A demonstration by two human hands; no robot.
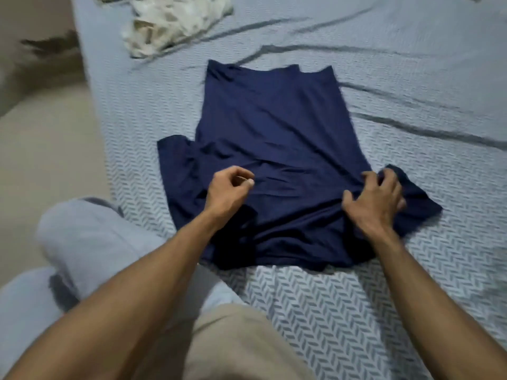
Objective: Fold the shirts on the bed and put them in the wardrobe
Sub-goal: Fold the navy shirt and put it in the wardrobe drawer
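A person's right hand [375, 197] spreads its fingers over the near right part of a navy shirt [274, 149], the fingertips digging into bunched cloth beside the right sleeve; whether cloth is actually gripped cannot be told. The left hand [229, 189] hovers over the shirt's near left part with fingers curled, thumb and forefinger nearly meeting; whether they pinch a fold of the fabric cannot be told.

The shirt lies spread on the bed [356, 311], roughly in the middle of the visible mattress, its hem toward the far edge and its collar end toward the near edge, where the cloth is rumpled and folded under. One short sleeve sticks out toward the left edge of the bed, the other toward the right beneath the right hand.

The bed wears a pale blue sheet [411, 78] printed with a grey herringbone pattern and marked by long creases across its far right part. A crumpled cream-coloured garment [170, 23] sits near the far left corner, well apart from the shirt. A pale blue pillow [87, 242] rests at the near left edge, partly behind the left forearm. Beige cloth worn by the person fills the bottom of the view. Tan floor [41, 149] shows beyond the left edge.
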